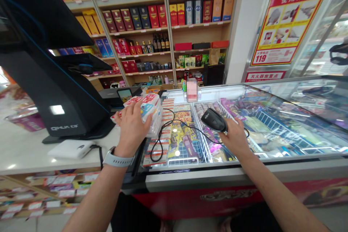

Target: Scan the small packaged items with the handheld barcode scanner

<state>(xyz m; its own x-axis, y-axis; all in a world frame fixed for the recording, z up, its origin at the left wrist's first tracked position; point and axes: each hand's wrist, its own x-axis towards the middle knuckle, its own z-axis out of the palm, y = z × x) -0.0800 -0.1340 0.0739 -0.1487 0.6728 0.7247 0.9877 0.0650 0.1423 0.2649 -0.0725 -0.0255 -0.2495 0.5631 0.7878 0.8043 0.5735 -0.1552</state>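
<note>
Holds scanner (214, 119) in right hand (235, 134), with fingers wrapped round it, above freezer (206, 178); lays left hand (133, 125) over stacked packs (151, 109), beside terminal (67, 94), with fingers spread wide; cannot tell whether gripping; noted, cable (156, 160) looped on freezer, left of scanner.

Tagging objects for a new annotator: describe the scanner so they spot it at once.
Find the glass-topped freezer at lower right. Over it, the person's right hand holds the black scanner, its broad head pointing left. Unlike the colourful packets below, it trails a looping black cable.
</note>
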